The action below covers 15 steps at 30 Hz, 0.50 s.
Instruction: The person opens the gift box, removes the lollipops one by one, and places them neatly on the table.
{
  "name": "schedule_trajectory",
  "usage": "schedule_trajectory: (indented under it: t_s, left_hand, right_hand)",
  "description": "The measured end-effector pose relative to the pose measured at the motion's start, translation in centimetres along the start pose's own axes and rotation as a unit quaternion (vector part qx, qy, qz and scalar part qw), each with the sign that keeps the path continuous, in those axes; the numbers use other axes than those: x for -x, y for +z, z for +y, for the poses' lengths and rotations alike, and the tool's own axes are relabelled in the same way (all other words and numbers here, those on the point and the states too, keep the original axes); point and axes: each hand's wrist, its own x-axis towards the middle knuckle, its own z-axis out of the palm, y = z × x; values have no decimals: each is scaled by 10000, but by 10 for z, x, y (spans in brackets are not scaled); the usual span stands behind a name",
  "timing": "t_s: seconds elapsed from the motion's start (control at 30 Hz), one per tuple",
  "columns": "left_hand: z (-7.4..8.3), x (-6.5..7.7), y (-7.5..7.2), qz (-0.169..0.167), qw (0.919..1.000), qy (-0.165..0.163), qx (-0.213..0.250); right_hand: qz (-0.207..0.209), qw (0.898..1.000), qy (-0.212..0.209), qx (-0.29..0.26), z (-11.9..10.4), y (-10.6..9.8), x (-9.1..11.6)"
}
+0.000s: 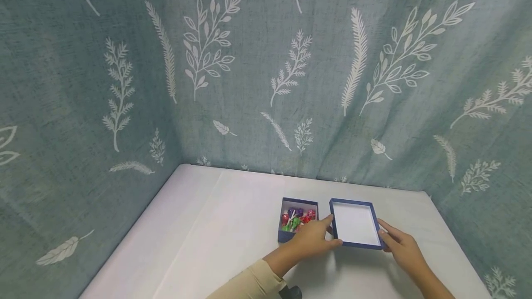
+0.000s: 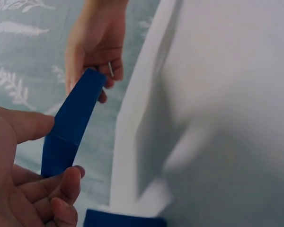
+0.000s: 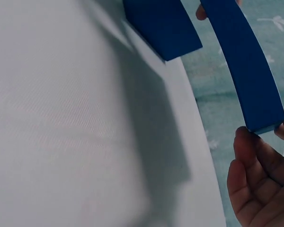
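Observation:
A square box lid with a blue rim and white inside is held above the table, its inner side towards the head camera. My left hand grips its left edge between thumb and fingers. At the opposite edge, my right hand pinches the rim. In the left wrist view the lid appears side-on as a blue strip; the right wrist view also shows its blue side. Just left of the lid stands a blue open box containing several wrapped lollipops, partly hidden by my left hand.
A white cloth covers the table. Its far edge meets a green-blue curtain with white leaf prints, which also runs along the left and right sides. The lid and hands cast shadows on the cloth.

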Motion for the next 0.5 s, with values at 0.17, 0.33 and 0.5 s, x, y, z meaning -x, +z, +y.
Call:
schedule_trajectory:
  t_s: [0.17,0.33,0.5]
  left_hand:
    - [5,-2,15,-48,9998,-57,-166]
    - [11,-2,28,-78,9990,-69,-425]
    - [17,-4,37,-222,9984,-130,-504]
  right_hand:
    - [37,9999,98,-48,11,-2,4]
    - [75,9997,219,-17,23,-2,7]
    - [44,9985,548,82,31,-4,8]
